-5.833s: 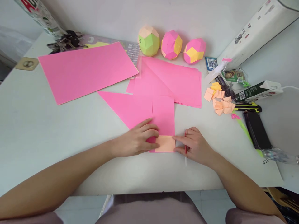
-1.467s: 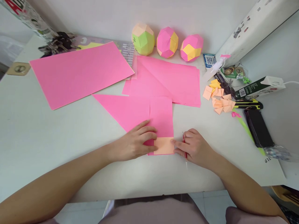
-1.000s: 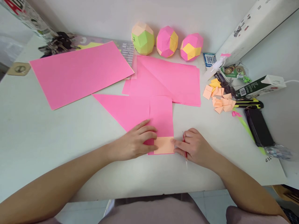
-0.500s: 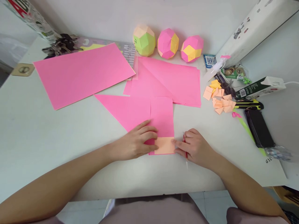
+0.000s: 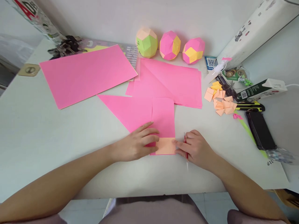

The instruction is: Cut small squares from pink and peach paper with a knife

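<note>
A small peach paper square [image 5: 165, 146] lies on the near end of a pink paper strip [image 5: 163, 118]. My left hand [image 5: 136, 144] rests flat on the pink strip, fingers stretched out and touching the peach square's left edge. My right hand [image 5: 195, 149] is curled round a red pen [image 5: 186, 151], and its fingertips press the square's right edge. A pink triangle of paper [image 5: 126, 109] lies under the strip to the left.
A large pink sheet [image 5: 86, 73] and a stack of pink sheets [image 5: 177, 81] lie further back. Three paper polyhedra [image 5: 170, 45] stand by the wall. Folded peach pieces [image 5: 220, 101], a utility knife [image 5: 249, 108], a black case [image 5: 260, 130], a carton [image 5: 261, 90] and keys [image 5: 65, 46] sit at the sides.
Nothing on the table has moved. Both hands stay on the peach square; only the view has shifted slightly.
</note>
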Tool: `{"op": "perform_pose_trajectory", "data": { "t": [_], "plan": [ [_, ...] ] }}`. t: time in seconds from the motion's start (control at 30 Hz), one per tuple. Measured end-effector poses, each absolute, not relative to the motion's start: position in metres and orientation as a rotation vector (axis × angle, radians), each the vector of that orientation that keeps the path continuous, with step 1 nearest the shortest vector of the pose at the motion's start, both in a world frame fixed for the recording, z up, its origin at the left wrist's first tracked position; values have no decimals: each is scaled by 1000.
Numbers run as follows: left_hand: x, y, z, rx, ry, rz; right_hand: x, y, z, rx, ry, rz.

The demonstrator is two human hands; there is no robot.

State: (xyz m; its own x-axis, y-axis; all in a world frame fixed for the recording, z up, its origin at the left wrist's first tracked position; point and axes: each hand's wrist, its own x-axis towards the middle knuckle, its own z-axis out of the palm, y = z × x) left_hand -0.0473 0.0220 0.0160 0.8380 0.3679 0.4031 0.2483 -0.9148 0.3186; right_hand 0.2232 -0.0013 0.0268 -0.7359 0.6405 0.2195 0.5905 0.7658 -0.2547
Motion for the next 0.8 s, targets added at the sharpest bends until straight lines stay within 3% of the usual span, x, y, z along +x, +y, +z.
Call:
{"op": "perform_pose_trajectory", "data": {
  "t": [0.57,0.67,0.8],
  "plan": [
    [-56,21,27,2690,377,490,220,7,38,-945,-2592,459],
    [-57,22,25,2701,383,505,213,1,50,-918,-2398,725],
    [-58,24,18,2683,360,563,192,-20,67,-924,-2086,1422]
  ]
}}
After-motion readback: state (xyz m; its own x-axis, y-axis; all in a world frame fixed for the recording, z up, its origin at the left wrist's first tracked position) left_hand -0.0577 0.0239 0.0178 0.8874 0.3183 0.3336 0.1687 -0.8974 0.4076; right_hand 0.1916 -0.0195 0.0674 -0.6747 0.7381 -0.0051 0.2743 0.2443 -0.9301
